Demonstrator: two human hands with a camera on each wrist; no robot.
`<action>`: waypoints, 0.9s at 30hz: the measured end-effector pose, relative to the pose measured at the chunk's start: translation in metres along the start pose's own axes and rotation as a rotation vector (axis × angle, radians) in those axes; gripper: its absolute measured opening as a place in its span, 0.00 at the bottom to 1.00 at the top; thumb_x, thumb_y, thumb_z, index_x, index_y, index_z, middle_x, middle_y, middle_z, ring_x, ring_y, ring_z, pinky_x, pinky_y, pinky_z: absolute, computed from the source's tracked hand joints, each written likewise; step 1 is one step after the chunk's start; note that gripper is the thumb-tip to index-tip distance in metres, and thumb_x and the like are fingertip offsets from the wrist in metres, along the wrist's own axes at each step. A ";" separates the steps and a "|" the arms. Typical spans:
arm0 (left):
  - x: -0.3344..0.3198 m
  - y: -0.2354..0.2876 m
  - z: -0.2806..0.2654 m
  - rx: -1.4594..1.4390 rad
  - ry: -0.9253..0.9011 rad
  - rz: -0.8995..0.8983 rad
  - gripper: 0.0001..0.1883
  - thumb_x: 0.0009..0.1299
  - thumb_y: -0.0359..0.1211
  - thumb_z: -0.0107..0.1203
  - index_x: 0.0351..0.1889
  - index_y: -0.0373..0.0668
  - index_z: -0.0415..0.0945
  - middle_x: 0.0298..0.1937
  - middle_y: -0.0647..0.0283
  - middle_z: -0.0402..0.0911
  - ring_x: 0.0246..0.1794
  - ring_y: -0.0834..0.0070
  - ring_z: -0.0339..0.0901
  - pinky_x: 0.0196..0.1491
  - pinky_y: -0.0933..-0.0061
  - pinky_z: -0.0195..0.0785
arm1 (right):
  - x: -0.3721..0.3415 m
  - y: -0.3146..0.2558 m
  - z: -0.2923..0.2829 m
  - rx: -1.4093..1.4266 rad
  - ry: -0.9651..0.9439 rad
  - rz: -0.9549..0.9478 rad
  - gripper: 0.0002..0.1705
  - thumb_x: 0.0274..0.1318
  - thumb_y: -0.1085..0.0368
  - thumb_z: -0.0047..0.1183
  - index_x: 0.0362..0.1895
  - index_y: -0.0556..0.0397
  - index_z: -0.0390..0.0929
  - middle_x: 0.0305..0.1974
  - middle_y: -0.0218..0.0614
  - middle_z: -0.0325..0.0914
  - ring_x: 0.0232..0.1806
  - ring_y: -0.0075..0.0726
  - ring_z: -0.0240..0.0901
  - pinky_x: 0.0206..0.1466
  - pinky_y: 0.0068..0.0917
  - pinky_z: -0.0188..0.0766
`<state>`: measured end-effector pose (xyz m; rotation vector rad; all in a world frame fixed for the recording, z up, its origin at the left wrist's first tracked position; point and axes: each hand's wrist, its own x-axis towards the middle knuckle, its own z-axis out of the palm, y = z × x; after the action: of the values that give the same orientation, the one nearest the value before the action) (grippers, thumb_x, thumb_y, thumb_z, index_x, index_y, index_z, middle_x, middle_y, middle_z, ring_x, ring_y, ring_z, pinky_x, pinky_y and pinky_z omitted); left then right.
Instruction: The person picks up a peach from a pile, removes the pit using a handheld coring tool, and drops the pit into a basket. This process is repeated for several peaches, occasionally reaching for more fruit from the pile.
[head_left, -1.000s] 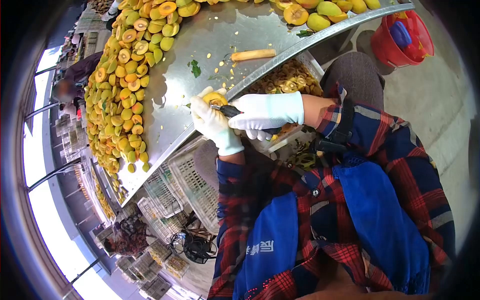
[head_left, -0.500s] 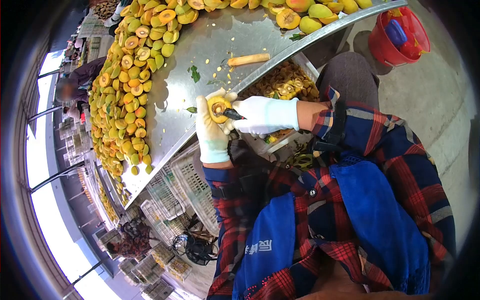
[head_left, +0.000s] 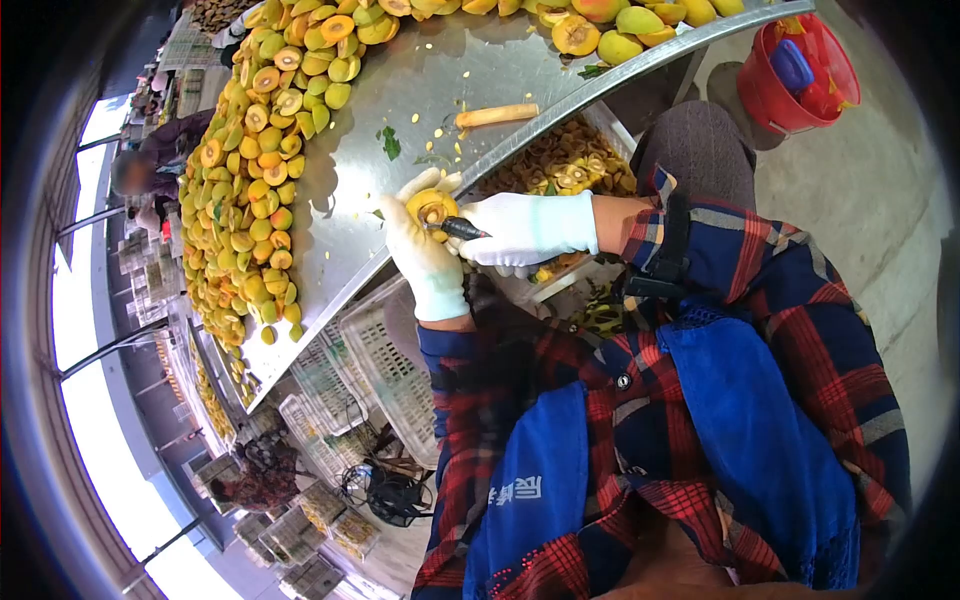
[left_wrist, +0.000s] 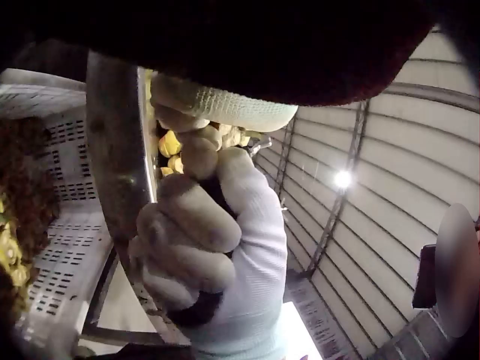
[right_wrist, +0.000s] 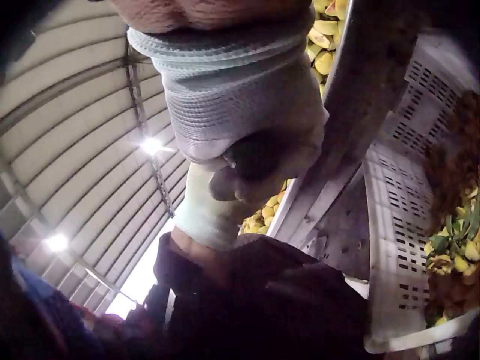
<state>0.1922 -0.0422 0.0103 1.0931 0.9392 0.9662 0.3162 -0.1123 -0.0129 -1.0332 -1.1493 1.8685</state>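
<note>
In the head view my white-gloved left hand (head_left: pixel 425 255) holds a yellow peach half (head_left: pixel 432 207), its cut face up with a brown centre. My gloved right hand (head_left: pixel 515 228) grips a black-handled tool (head_left: pixel 464 228), whose front end meets the near side of the cut face. In the left wrist view the right hand's fingers curl round the dark handle (left_wrist: pixel 201 309), below the left hand (left_wrist: pixel 225 105). The handle's butt (right_wrist: pixel 259 155) pokes out of the right fist in the right wrist view. The tool's tip is mostly hidden at the fruit.
Peach halves (head_left: pixel 245 200) are heaped along the far side of the metal table (head_left: pixel 370 90). A wooden-handled tool (head_left: pixel 497 115) lies near its raised edge. Below stands a white crate (right_wrist: pixel 390 247) of fruit scraps. A red bucket (head_left: pixel 800 75) is at right, stacked crates (head_left: pixel 375 365) at left.
A second ago the hands were tilted closer together, with the tool across the fruit and more of its handle showing. The peach half has since turned its cut face upward; the right hand has shifted slightly.
</note>
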 end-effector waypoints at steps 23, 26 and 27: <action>-0.002 0.001 -0.004 0.301 -0.010 0.153 0.32 0.79 0.53 0.32 0.41 0.32 0.76 0.28 0.53 0.82 0.25 0.74 0.76 0.32 0.77 0.69 | -0.006 -0.018 -0.007 0.089 -0.218 0.022 0.19 0.62 0.52 0.47 0.33 0.57 0.74 0.20 0.30 0.71 0.16 0.23 0.67 0.19 0.23 0.67; -0.008 -0.006 0.005 0.324 0.089 0.275 0.32 0.79 0.53 0.32 0.41 0.32 0.76 0.29 0.54 0.82 0.26 0.75 0.75 0.31 0.78 0.68 | -0.014 -0.012 -0.001 -0.002 -0.059 0.005 0.18 0.63 0.53 0.47 0.34 0.56 0.75 0.18 0.26 0.68 0.16 0.19 0.64 0.17 0.21 0.64; -0.009 -0.007 0.007 0.280 0.135 0.314 0.32 0.79 0.54 0.32 0.42 0.32 0.76 0.29 0.54 0.82 0.26 0.75 0.74 0.31 0.78 0.67 | -0.014 -0.011 -0.005 0.176 -0.190 0.003 0.18 0.64 0.53 0.46 0.35 0.55 0.75 0.18 0.25 0.67 0.16 0.19 0.63 0.16 0.20 0.63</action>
<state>0.1968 -0.0539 0.0063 1.4567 1.0541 1.2007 0.3283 -0.1188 0.0000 -0.7731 -1.0663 2.0637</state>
